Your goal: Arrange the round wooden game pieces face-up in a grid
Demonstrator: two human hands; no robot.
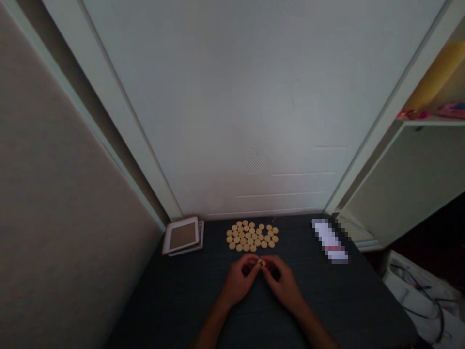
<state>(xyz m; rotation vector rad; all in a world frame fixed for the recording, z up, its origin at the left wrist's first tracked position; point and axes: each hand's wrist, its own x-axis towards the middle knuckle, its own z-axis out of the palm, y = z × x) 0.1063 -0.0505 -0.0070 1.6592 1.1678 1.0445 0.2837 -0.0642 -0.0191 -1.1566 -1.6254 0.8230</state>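
Note:
My left hand [240,281] and my right hand [282,281] meet low in the middle of the view, above the dark tabletop. Between their fingertips they pinch one small pale wooden disc [261,262], which seems to carry a dark mark too small to read. The fingers of both hands are curled, with the thumbs pressed toward each other. Just beyond them lies a flat cluster of similar round wooden discs [248,235], pale yellow and spread in one layer, with a gap toward its right side.
At the table's back left sit two stacked shallow box parts [184,236], white-rimmed with a brown inside. A blurred-out white and red item [329,240] lies at the right. A white panel [232,121] rises behind the dark table [174,300]. Cables [425,291] lie on white things at lower right.

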